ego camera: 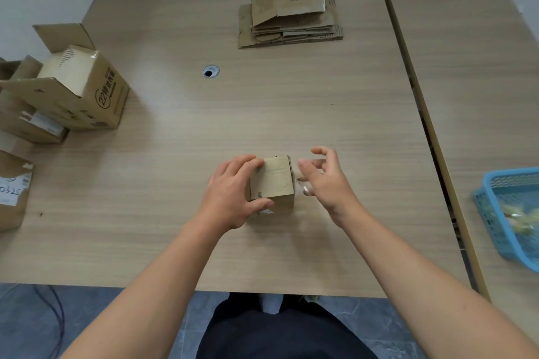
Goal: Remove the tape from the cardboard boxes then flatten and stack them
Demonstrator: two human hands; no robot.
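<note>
A small brown cardboard box (274,181) stands on the wooden table (262,102) near its front edge. My left hand (233,192) grips the box from its left side, fingers over the top edge and thumb on the front. Just right of the box, my right hand (326,181) is blurred, its fingers curled around a strip of clear tape (306,191) that hangs beside the box's right face. A stack of flattened cardboard boxes (291,17) lies at the far side of the table.
Several unflattened boxes sit at the left edge, the biggest an open one with printed text (78,90). A blue plastic basket (513,213) holding crumpled tape stands on the adjoining table to the right. A cable hole (210,71) is in the tabletop.
</note>
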